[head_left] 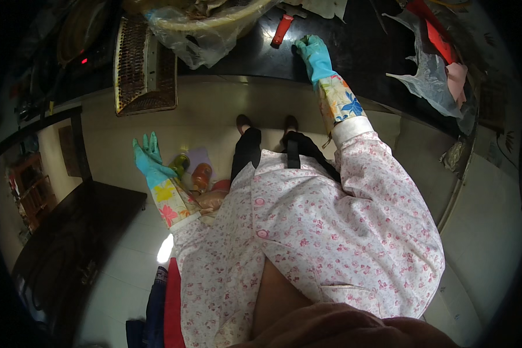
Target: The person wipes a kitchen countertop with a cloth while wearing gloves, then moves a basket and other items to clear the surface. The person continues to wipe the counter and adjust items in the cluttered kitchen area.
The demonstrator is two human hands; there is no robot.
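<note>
My left hand (148, 155) wears a teal rubber glove with a flowered cuff. It hangs free beside my body with fingers spread, holding nothing, above several bottles (200, 176) on the floor. My right hand (312, 51), gloved the same way, rests flat on the dark countertop (255, 55). A red-handled tool (282, 30) lies just to its left, apart from the fingers. I wear a pink flowered smock and dark trousers.
A basin wrapped in clear plastic (206, 26) sits on the counter's far side. A woven rack (144, 66) lies at the counter's left. Plastic bags and red items (432, 64) pile up at the right. A dark low table (75, 232) stands at my left.
</note>
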